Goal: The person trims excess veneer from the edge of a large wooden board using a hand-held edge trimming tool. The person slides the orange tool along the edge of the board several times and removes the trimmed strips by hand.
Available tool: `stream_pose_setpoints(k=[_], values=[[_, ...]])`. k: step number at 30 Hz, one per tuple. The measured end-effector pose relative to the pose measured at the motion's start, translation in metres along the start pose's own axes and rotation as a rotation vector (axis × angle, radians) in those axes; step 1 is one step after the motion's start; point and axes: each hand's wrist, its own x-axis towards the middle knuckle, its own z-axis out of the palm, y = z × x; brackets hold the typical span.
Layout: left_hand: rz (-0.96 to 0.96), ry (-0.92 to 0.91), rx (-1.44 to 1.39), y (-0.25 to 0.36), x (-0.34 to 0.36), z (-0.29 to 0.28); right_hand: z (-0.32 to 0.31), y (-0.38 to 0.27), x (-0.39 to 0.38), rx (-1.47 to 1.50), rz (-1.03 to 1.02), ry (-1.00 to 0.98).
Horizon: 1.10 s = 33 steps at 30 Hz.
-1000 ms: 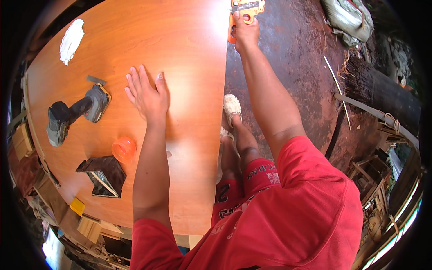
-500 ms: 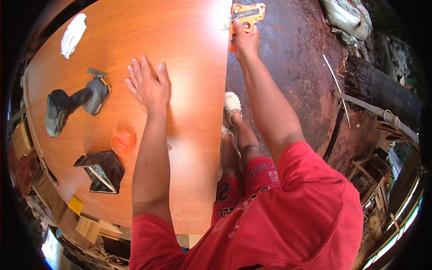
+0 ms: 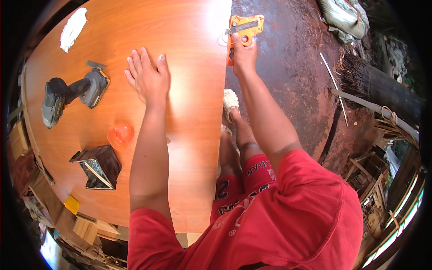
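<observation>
My right hand [image 3: 245, 57] grips an orange edge trimmer [image 3: 248, 27] with a metal strip across it. The tool sits against the right edge of a wood-grain board [image 3: 193, 112]. A thin pale curl [image 3: 223, 39] shows beside the trimmer at that edge. My left hand [image 3: 150, 83] lies palm down on the board, fingers spread, holding nothing. To its left rests a grey and black cordless drill [image 3: 76, 92]. An orange see-through round piece [image 3: 120, 136] lies closer to my left forearm, touching or beside a dark brown open box-like thing [image 3: 105, 164].
A white patch [image 3: 73, 29] lies at the board's far left. Small wood blocks [image 3: 85, 228] and a yellow piece [image 3: 72, 204] sit below the board's left side. On the right, the dark floor [image 3: 292, 81] holds a thin white stick [image 3: 334, 87], a sack [image 3: 346, 20] and scrap wood [image 3: 366, 175].
My right hand has drawn the trimmer a short way toward me along the board's edge. The left hand stays flat in about the same place. The whole view has shifted slightly.
</observation>
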Motion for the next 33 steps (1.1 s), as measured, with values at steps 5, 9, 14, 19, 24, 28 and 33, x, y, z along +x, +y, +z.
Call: stream_pose_setpoints(k=[5,9,14,19,24,28,33], values=[[0.000,0.004,0.038,-0.005,-0.001,0.003,-0.014,0.013,-0.037,-0.032,0.034,0.013],[0.014,0.028,0.051,-0.009,0.001,0.005,-0.021,0.016,-0.057,0.006,0.060,0.000],[0.022,0.032,-0.019,-0.006,0.000,0.002,-0.032,0.011,-0.050,0.042,-0.015,0.038],[0.020,0.020,-0.011,-0.005,-0.002,-0.001,-0.045,-0.009,-0.007,0.004,-0.105,0.056],[0.011,0.005,0.013,-0.003,-0.002,0.000,-0.022,-0.026,0.062,0.004,-0.130,-0.027],[0.011,-0.001,0.043,0.001,-0.001,0.002,0.005,-0.030,0.108,0.081,-0.091,-0.047],[0.018,0.020,0.058,-0.003,0.000,0.004,0.033,-0.028,0.140,0.082,-0.100,-0.084]])
